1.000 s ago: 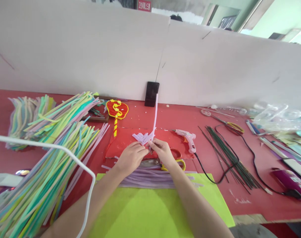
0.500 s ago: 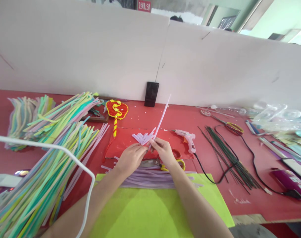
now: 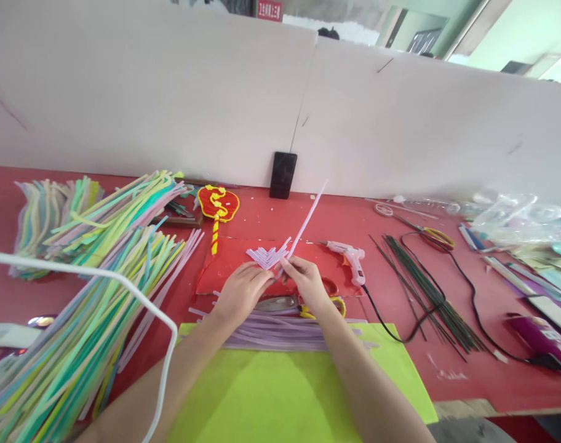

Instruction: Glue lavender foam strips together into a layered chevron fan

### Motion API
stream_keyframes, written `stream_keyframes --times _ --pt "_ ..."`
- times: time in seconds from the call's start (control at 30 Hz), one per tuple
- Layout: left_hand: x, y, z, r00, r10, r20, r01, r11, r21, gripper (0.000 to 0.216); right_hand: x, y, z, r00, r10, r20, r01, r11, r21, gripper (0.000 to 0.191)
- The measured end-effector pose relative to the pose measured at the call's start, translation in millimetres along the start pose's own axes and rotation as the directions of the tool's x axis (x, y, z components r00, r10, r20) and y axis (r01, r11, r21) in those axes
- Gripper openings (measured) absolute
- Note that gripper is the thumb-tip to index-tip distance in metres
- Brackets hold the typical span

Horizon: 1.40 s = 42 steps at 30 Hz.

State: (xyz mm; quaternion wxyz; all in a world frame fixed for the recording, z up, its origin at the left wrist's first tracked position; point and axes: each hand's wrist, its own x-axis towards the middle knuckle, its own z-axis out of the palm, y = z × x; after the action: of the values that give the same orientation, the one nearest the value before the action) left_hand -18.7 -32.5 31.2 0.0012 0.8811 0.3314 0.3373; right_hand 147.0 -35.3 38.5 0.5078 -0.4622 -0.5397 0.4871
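My left hand (image 3: 240, 294) and my right hand (image 3: 304, 283) meet over a red sheet (image 3: 229, 271) and pinch a folded lilac zigzag piece (image 3: 266, 256). One long free end of the lilac strip (image 3: 308, 215) sticks up and leans to the right from my right fingers. A stack of lilac strips (image 3: 275, 329) lies under my wrists, partly on a lime green sheet (image 3: 280, 394). Scissors with red and yellow handles (image 3: 329, 295) lie just behind my right hand.
Big piles of pastel strips (image 3: 91, 295) fill the left. A red and yellow fan ornament (image 3: 218, 206), a black phone (image 3: 283, 174), a white glue gun (image 3: 349, 255) with black cord, green wires (image 3: 423, 289) and plastic bags (image 3: 515, 218) lie around. White partition behind.
The free end of the lilac strip has swung from nearly upright to leaning right. Both hands have stayed almost in place on the folded piece.
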Motion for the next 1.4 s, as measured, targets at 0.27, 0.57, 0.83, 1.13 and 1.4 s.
stream_keyframes --times 0.27,0.57,0.83,1.13,1.4 --pt "1.2 2.7 -3.7 0.992 0.111 0.058 -0.11 0.994 -0.027 0.015 -0.5 0.3 1.3 0.997 0.032 0.067 -0.032 0.999 0.009 0.035" --pt "2.2 3.9 -5.5 0.99 0.127 0.067 -0.128 0.992 0.011 0.018 0.5 0.1 0.9 0.996 0.051 0.067 -0.049 0.999 -0.017 0.035" --pt "1.7 0.6 -2.9 0.993 0.097 0.067 -0.099 0.995 0.031 0.018 0.7 -1.0 1.5 0.996 0.064 0.066 -0.062 0.998 -0.026 0.035" --pt "3.2 -0.1 -6.7 0.965 0.174 0.197 -0.168 0.985 -0.043 0.02 1.3 0.5 -0.3 0.994 0.077 -0.072 -0.075 0.997 0.027 0.035" --pt "3.9 4.6 -7.2 0.953 0.213 0.215 -0.203 0.977 -0.066 0.019 1.9 4.5 0.8 0.998 0.04 -0.045 -0.041 0.999 -0.022 0.034"
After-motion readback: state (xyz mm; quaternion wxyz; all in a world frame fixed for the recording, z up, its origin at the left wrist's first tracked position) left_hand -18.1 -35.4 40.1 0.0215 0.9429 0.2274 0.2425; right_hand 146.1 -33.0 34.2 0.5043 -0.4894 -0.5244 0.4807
